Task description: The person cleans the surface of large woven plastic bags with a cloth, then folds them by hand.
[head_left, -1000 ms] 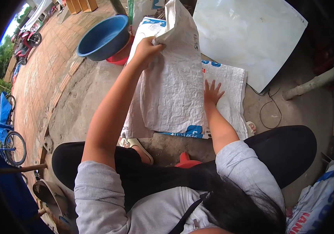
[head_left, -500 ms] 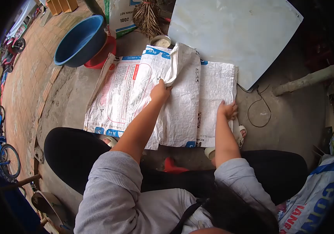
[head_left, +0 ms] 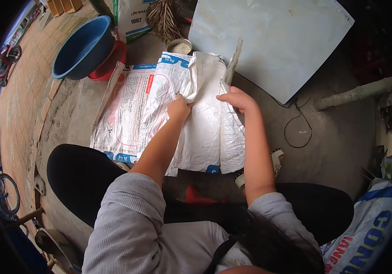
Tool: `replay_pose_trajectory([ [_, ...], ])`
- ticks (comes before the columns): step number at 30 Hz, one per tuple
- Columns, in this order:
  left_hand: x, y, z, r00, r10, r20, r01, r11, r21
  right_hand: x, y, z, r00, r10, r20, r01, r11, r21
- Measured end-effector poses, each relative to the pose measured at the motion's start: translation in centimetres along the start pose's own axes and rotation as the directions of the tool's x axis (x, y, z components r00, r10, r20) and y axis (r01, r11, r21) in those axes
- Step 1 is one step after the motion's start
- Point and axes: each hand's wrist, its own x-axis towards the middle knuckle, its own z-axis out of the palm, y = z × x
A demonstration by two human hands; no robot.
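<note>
A white woven plastic sack (head_left: 200,137) with blue and red print is spread on the ground in front of me, partly folded over itself. My left hand (head_left: 179,107) is closed on a raised fold near the sack's middle. To its right, my right hand (head_left: 239,99) pinches the sack's right-hand flap, which is lifted and bent inward. The flap's upper edge stands up beyond that hand. The printed left part of the sack lies flat, and some layers beneath the folds are hidden.
A blue basin (head_left: 84,48) sits on a red one (head_left: 112,61) at the upper left. Beyond the sack are a metal bowl of pale contents (head_left: 180,46), a bundle of dry stalks (head_left: 164,20) and a large grey board (head_left: 269,41). A wooden pole (head_left: 365,96) lies right.
My right hand has moved left and away from me, bringing the sack's right flap up and over. My left hand keeps its hold on the middle fold. The view has shifted slightly.
</note>
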Motion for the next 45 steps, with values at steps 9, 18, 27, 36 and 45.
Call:
replay_pose_trajectory([
  [9, 5.2, -7.4, 0.3, 0.903, 0.143, 0.404, 0.195, 0.704, -0.683, 4.6, 3.8, 15.4, 0.972, 0.024, -0.236, -0.128, 0.892, -0.434],
  [18, 8.3, -24.8, -8.9, 0.878, -0.285, -0.385, 0.079, 0.879, -0.47, 5.2, 9.3, 14.3, 0.857, -0.508, -0.086, 0.287, 0.609, -0.74],
  [27, -0.2, -31.9, -13.4, 0.829, -0.518, -0.212, 0.519, 0.853, -0.056, 5.8, 10.8, 15.7, 0.744, -0.665, -0.066, 0.349, 0.472, -0.81],
  [36, -1.4, -32.3, -15.3, 0.66, -0.687, -0.305, 0.701, 0.709, -0.08, 6.2, 11.1, 16.0, 0.742, -0.668, -0.059, 0.292, 0.4, -0.869],
  [45, 1.4, -20.7, -23.0, 0.978, -0.2, 0.06, 0.18, 0.668, -0.722, 7.7, 11.9, 16.8, 0.737, -0.67, -0.092, 0.252, 0.398, -0.882],
])
